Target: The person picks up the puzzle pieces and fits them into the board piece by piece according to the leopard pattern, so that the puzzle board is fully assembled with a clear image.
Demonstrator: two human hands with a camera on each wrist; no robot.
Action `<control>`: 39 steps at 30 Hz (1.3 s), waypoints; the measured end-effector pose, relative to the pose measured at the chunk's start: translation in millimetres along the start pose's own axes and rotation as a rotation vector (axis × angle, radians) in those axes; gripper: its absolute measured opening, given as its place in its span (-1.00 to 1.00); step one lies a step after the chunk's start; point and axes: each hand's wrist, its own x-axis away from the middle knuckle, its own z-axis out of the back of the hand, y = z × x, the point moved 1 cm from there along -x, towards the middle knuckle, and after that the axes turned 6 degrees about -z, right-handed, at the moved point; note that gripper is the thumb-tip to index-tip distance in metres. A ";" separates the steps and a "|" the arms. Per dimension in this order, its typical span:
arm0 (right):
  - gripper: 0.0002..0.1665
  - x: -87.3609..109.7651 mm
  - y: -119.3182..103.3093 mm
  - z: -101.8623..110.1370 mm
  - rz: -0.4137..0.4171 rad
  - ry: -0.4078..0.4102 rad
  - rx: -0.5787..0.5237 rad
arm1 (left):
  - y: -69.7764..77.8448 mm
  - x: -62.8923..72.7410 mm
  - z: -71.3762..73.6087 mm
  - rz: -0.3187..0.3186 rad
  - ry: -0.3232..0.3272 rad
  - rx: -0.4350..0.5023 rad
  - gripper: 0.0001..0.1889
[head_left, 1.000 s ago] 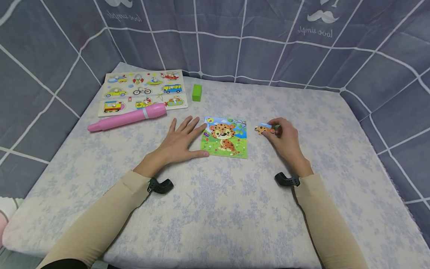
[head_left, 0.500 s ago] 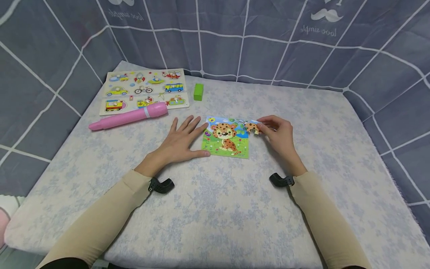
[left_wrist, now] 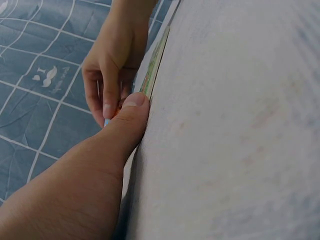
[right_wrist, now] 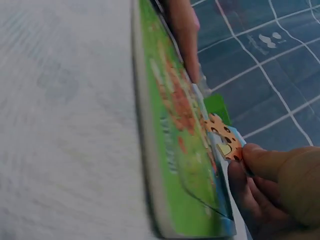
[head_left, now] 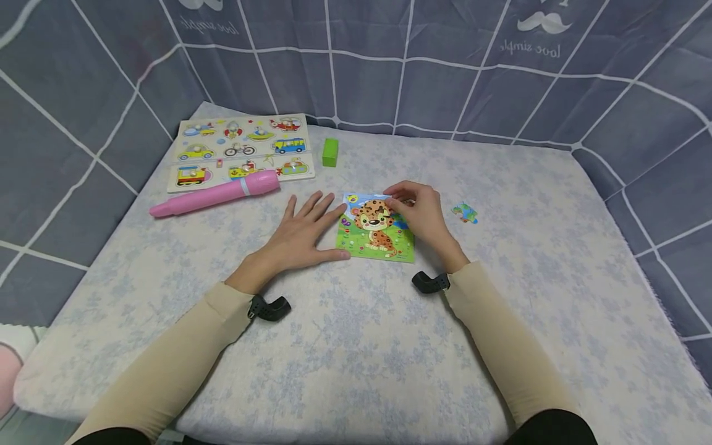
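A square leopard puzzle board [head_left: 367, 241] lies on the cloth-covered table in the head view. My left hand [head_left: 297, 236] rests flat to its left, fingers spread, with the fingertips and thumb at the board's left edge. Over the board's upper right my right hand [head_left: 419, 213] pinches an orange spotted puzzle piece [right_wrist: 227, 140] between thumb and fingers. In the right wrist view that piece is tilted just above the board's surface. A blue-green puzzle piece [head_left: 465, 212] lies on the cloth to the right of the right hand.
At the back left lies a vehicle peg puzzle [head_left: 239, 148], with a pink marker-shaped tube [head_left: 217, 196] against its front edge. Right of it stands a green block [head_left: 330, 152]. A grey checked curtain [head_left: 367, 86] hangs behind the table.
My right hand has moved left with the spotted piece, from beside the board to over its upper right. The blue-green piece has come into view. My left hand has stayed in place.
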 end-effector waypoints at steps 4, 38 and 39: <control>-0.81 0.5 -2.6 -6.2 0.045 0.008 0.116 | 0.0 -0.8 -1.1 0.000 0.000 0.000 0.08; -0.04 53.3 -14.1 -10.1 0.167 -0.442 0.597 | 0.9 0.0 -0.4 -0.010 0.006 -0.020 0.08; -0.04 54.5 -13.9 -8.2 0.163 -0.445 0.593 | 1.1 -0.2 -0.5 -0.011 0.005 -0.023 0.08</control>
